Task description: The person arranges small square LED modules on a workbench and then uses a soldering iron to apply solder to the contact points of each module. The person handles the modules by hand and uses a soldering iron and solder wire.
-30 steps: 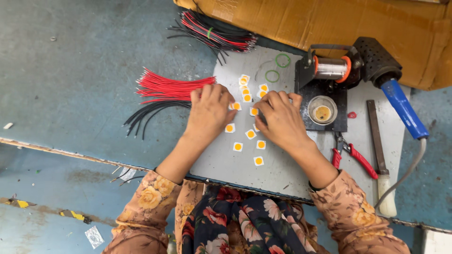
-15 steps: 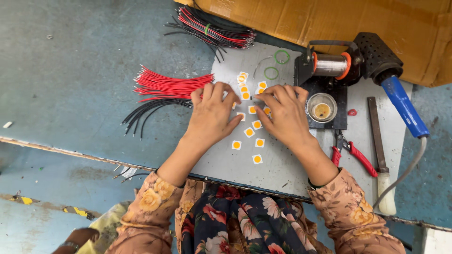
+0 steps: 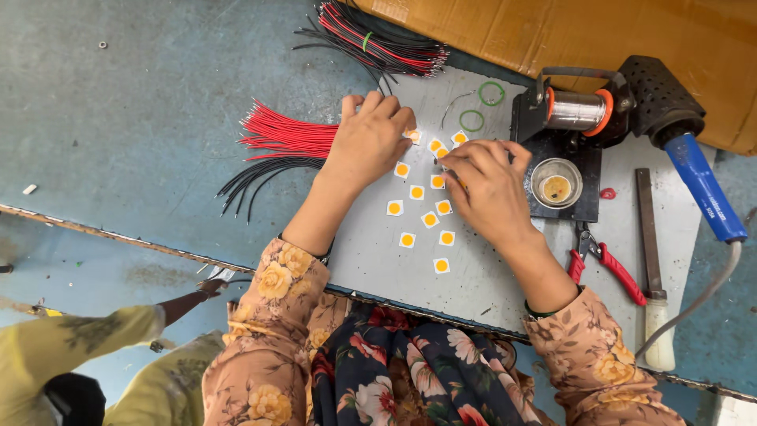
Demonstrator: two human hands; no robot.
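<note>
A person in floral sleeves works over a grey board [image 3: 505, 268] on which small white square chips with yellow centres [image 3: 430, 219] lie scattered. About twelve of them show: nine lie clear between and below the hands, and three more peek out near the fingertips at the top of the cluster.

The left hand [image 3: 369, 142] rests palm down on the upper left of the board, its fingers held close together and curled, the tips touching the surface by the topmost chip [image 3: 413, 136]. Whether it pinches anything cannot be told.

The right hand [image 3: 489, 189] lies just beside it to the right, fingers bent and bunched, the fingertips pressed down among the upper chips; a yellow speck shows under them, but whether one is gripped cannot be told.

Left of the board lie one bundle of red wires [image 3: 284, 138] and one of black wires [image 3: 260, 175]; a third, mixed red and black bundle [image 3: 378, 39], lies above. Two green rings [image 3: 491, 93] sit near the top edge. On the right stand one spool of solder wire [image 3: 576, 110], one small round tin [image 3: 556, 183], one blue-handled soldering iron [image 3: 702, 185], one pair of red-handled cutters [image 3: 607, 264] and one white-handled file [image 3: 653, 268]. Another person's yellow sleeve [image 3: 87, 339] shows at the lower left.
</note>
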